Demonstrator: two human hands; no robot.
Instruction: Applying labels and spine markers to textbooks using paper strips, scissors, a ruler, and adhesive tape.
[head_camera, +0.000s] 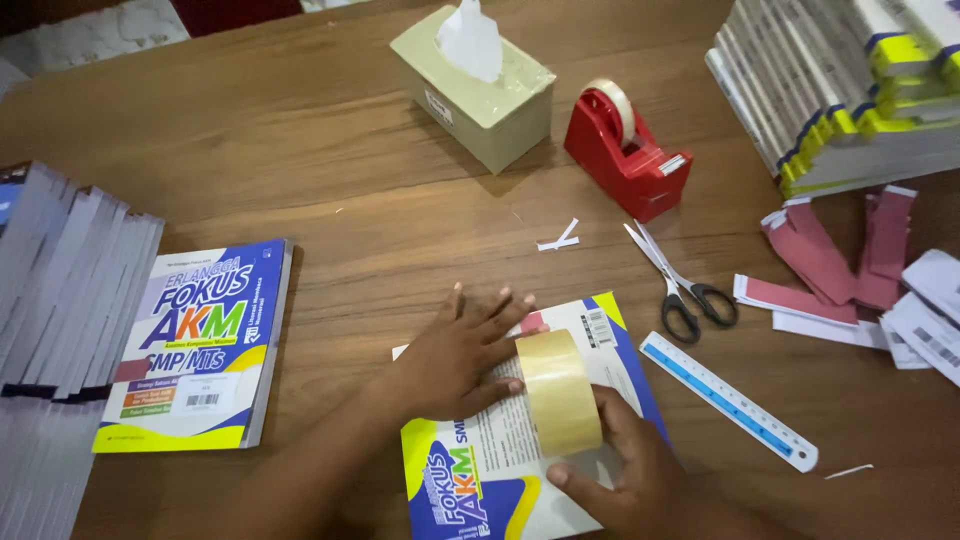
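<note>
A blue, yellow and white book (500, 470) lies in front of me on the wooden table (330, 180). My left hand (460, 355) presses flat on its upper left part, fingers spread. My right hand (620, 465) grips a wide roll of clear tape (558, 392) that rests on the book's cover, right beside the left fingertips. A small pink label (533, 323) shows on the book next to the left fingers.
A second, similar book (200, 345) lies left, beside a stack of books (55, 330). At the back are a tissue box (472, 85), a red tape dispenser (625, 150) and another book stack (850, 85). Scissors (680, 280), a blue ruler (728, 400) and pink paper strips (830, 255) lie right.
</note>
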